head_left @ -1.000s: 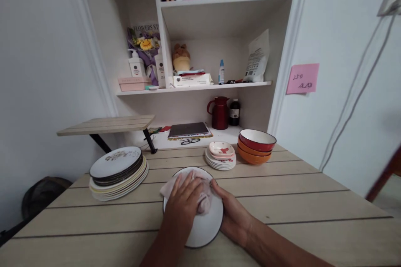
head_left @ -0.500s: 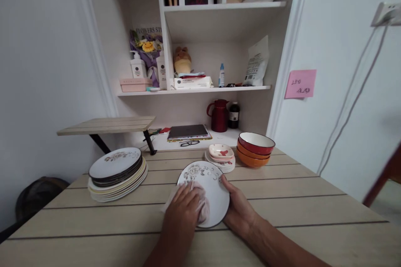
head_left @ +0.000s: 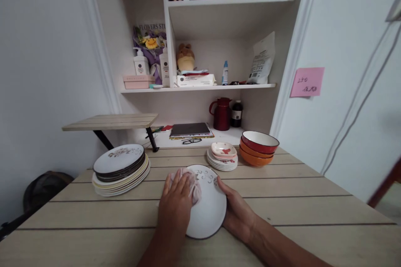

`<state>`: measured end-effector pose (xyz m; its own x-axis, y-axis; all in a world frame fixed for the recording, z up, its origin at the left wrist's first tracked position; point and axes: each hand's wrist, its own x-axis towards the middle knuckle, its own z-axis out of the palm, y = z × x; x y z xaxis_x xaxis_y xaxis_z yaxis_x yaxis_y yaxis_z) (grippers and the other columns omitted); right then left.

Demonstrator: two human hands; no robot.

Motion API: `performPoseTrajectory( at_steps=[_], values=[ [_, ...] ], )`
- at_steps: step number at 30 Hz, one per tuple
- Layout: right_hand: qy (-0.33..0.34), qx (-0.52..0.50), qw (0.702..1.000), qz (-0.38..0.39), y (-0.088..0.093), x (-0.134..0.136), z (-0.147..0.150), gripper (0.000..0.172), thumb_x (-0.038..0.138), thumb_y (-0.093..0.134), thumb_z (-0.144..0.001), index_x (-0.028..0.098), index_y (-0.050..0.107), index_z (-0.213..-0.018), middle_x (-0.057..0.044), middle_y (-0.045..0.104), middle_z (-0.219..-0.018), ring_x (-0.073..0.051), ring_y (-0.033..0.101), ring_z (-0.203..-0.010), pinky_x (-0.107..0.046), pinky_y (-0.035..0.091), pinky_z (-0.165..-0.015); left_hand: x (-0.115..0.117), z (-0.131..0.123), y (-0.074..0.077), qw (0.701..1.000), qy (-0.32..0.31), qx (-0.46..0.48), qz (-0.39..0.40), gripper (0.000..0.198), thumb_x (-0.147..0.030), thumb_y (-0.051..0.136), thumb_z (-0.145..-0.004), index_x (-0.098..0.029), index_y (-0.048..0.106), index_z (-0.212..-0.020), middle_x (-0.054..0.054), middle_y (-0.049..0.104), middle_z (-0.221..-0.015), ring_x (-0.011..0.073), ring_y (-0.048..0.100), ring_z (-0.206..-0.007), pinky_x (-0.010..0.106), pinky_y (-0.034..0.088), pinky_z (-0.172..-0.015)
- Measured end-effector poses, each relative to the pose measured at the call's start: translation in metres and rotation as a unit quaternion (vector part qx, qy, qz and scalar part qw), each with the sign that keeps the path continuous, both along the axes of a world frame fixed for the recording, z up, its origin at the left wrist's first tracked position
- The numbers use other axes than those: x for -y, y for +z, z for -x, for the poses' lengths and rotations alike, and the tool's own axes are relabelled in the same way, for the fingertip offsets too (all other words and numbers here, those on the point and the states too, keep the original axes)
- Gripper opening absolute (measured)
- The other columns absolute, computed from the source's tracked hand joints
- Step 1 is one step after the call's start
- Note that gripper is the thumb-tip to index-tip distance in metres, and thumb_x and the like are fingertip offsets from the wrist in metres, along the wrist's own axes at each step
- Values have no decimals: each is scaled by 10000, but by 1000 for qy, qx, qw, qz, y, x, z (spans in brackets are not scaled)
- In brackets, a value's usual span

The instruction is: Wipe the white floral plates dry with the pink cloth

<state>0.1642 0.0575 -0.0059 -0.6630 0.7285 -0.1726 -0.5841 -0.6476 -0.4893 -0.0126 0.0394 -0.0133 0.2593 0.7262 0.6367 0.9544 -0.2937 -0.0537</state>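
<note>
A white plate with a dark rim and a brown floral pattern is held tilted above the wooden table. My right hand grips its right edge, thumb on the upper face and the other fingers hidden beneath. On the plate's upper left lies a crumpled pale pink cloth. My left hand presses that cloth against the plate, fingers bent over it and pointing away from me. Part of the floral pattern is covered by the cloth and hand.
At the left stands a stack of plates beside a small raised wooden shelf. Small dishes and nested red and orange bowls sit at the back right. Behind them are a laptop, glasses and a red jug.
My left hand and the cloth have slid up and left over the plate, uncovering its lower middle. The plate has come slightly lower and nearer; my right hand keeps its grip.
</note>
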Motion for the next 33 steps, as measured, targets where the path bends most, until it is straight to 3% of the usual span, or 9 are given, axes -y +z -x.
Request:
performPoseTrajectory(
  at_steps=[4,9,15,21,27,29,33],
  values=[
    [-39,-8,999,13,0,-4,-3,560,483,511,-882,109,520,-1299,-141,703,-1120,-257,633,-1081,-436,375,-1033,1,4,-6,1000,-13,-5,-2,350,-94,491,-843,-151,630,-1158,90,654,-1227,287,545,-1213,538,405,-1046],
    [-55,-32,998,9,-1,-8,-6,536,487,475,-897,109,547,-1270,-145,697,-1131,-264,620,-1100,-445,373,-1035,5,-2,-11,996,-91,-1,-3,304,-141,496,-856,-181,651,-1114,63,698,-1144,250,616,-1118,471,484,-997],
    [-17,-37,999,-5,-2,-7,-6,522,481,455,-913,82,578,-1225,-148,707,-1101,-248,621,-1096,-417,379,-1032,8,-15,-8,988,-148,-15,34,389,-179,489,-882,-189,555,-1266,49,591,-1322,228,510,-1256,452,455,-1037],
    [33,-32,998,-36,1,3,3,514,466,443,-925,103,555,-1271,-133,690,-1149,-231,614,-1109,-392,364,-1046,1,-16,-5,995,-92,-21,36,491,-238,470,-907,-181,424,-1393,56,462,-1444,241,373,-1360,481,330,-1116],
    [24,-10,999,-19,-5,0,1,541,493,486,-895,116,547,-1279,-142,689,-1151,-257,625,-1091,-441,362,-1041,-5,6,-6,999,48,-6,14,424,-150,419,-896,-177,535,-1303,87,521,-1393,264,425,-1325,511,315,-1104],
    [0,-9,1000,-4,-7,-4,-1,550,508,496,-884,125,549,-1275,-134,698,-1135,-265,626,-1088,-459,368,-1033,-7,11,-11,998,48,-9,29,381,-161,440,-888,-170,589,-1239,98,582,-1327,272,478,-1281,513,337,-1091],
    [-55,-35,998,0,-7,-11,-4,534,487,465,-902,107,551,-1267,-134,703,-1120,-254,619,-1100,-434,374,-1033,-5,7,-22,999,-15,-31,38,361,-165,457,-879,-170,608,-1206,84,619,-1282,262,534,-1226,487,404,-1056]
  ],
)
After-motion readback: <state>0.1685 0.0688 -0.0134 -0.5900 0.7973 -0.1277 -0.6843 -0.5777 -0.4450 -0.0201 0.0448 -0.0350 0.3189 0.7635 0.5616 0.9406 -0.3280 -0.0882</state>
